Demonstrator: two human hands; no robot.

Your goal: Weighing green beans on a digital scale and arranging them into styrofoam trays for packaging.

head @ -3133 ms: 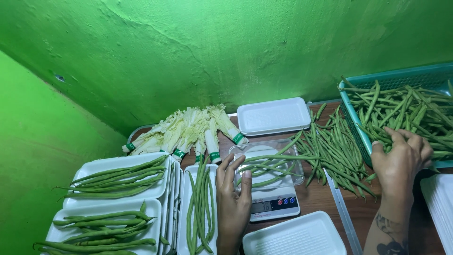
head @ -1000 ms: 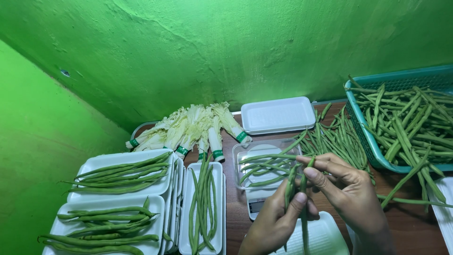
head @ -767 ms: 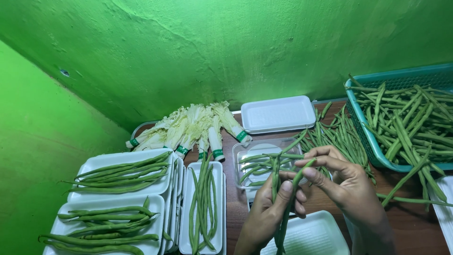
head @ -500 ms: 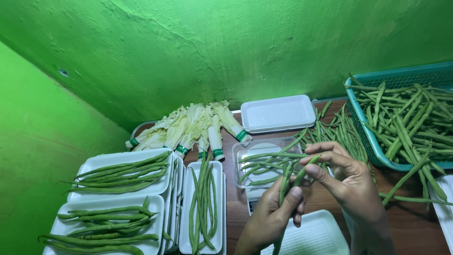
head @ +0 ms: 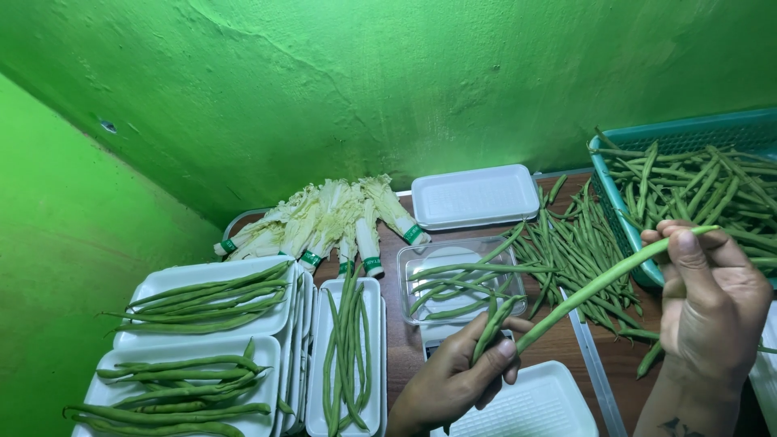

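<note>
My left hand grips a small bunch of green beans low in the middle, just in front of a clear tray that holds a few beans and sits on a scale. My right hand is to the right, pinching the upper end of one long green bean. That bean slants down to the left and its lower end reaches my left hand. A loose pile of beans lies on the wooden table between the clear tray and a teal basket full of beans.
White foam trays filled with beans line the left. Empty white trays lie at the back and in front. Bundled pale leafy cabbages rest against the green wall.
My right hand has moved to the right and up, drawing one long bean out from the bunch. My left hand stays low with the remaining beans.
</note>
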